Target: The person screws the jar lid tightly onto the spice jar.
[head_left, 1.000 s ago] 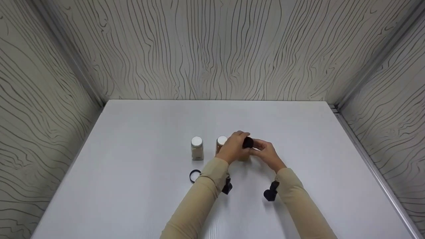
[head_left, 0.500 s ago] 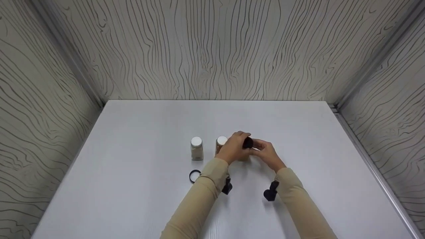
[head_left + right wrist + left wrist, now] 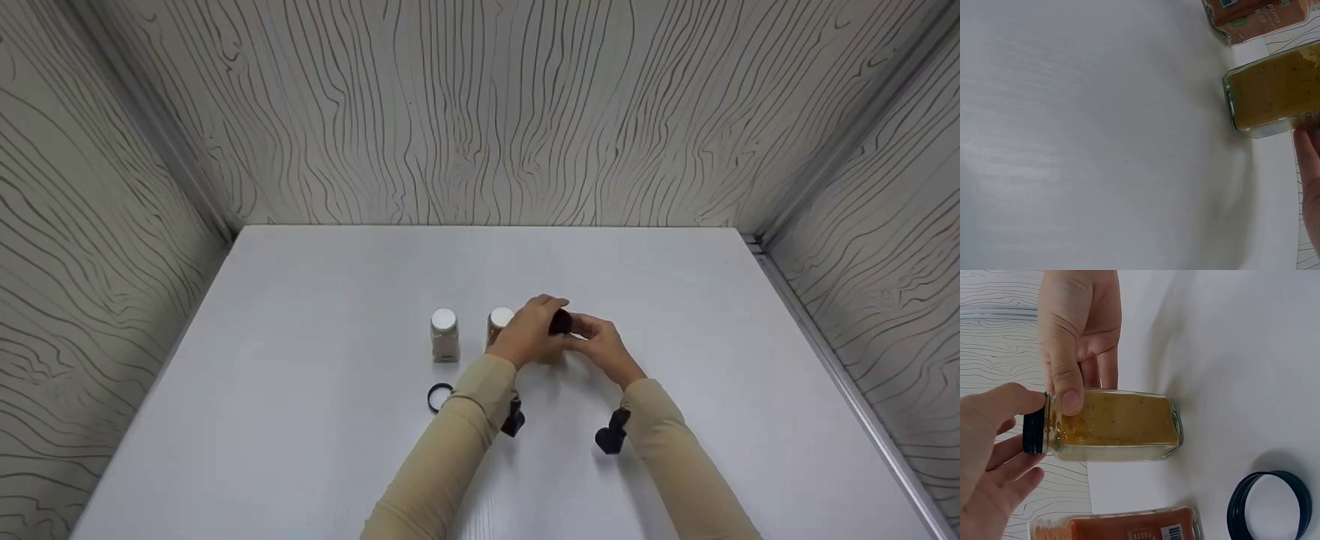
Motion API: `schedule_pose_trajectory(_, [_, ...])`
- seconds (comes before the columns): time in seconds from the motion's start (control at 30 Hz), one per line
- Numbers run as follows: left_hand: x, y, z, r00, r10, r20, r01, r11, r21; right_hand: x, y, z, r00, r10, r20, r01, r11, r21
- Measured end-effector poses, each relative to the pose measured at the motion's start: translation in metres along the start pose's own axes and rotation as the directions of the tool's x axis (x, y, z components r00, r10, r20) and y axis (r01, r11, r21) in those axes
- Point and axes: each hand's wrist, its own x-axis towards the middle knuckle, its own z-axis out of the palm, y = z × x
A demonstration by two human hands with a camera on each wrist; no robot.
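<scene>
Left hand [image 3: 525, 331] and right hand [image 3: 602, 349] meet at one jar: the left curls thumb and fingers round its cap, the right pinches its glass body between thumb and fingers. From left to right on the white tabletop [image 3: 322, 300], three glass jars form a row. First stands one pale-filled jar [image 3: 445, 346], upright with a white top. Nearer the person lies one black ring [image 3: 1231, 509], partly hidden by a sleeve in the head view. Second is one red-brown jar labelled PEPPER [image 3: 1264, 19], white-topped, just beside the left hand and partly behind it. Third and rightmost is the yellow-brown jar [image 3: 1117, 422], upright between both hands, its one black cap [image 3: 1033, 432] on. Two beige sleeves [image 3: 435, 450] each bear one small black device [image 3: 613, 435].
</scene>
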Motion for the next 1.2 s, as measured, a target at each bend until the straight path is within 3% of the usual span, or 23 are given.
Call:
schedule_pose_trajectory(0.37, [0.0004,0.001,0.0027,1.0,-0.014,0.023,0.014,1.0,0.004,-0.0007,-0.0028,0.0011,1.0,0.014,-0.005,-0.014,1.0,-0.023])
schedule_pose_trajectory(0.7, [0.0005,-0.0011,0.0041,1.0,-0.03,-0.008,0.03,0.999,0.031,0.0002,-0.0007,0.0003,1.0,0.004,0.004,-0.004,1.0,-0.012])
schedule_pose_trajectory(0.93, [0.0008,-0.0006,0.0049,1.0,0.02,-0.007,-0.02,0.999,0.041,0.0006,0.0006,0.0001,1.0,0.009,0.001,-0.009,1.0,-0.021])
schedule_pose_trajectory(1.03, [0.0006,-0.0005,0.0049,1.0,0.013,-0.004,-0.013,0.999,0.034,0.0013,0.002,0.0005,1.0,0.008,-0.002,-0.008,1.0,-0.028])
schedule_pose_trajectory(1.2, [0.0001,-0.0009,0.0044,0.999,0.005,-0.047,-0.002,0.998,0.058,0.0008,0.0005,0.0009,1.0,-0.004,-0.008,0.004,0.999,-0.038])
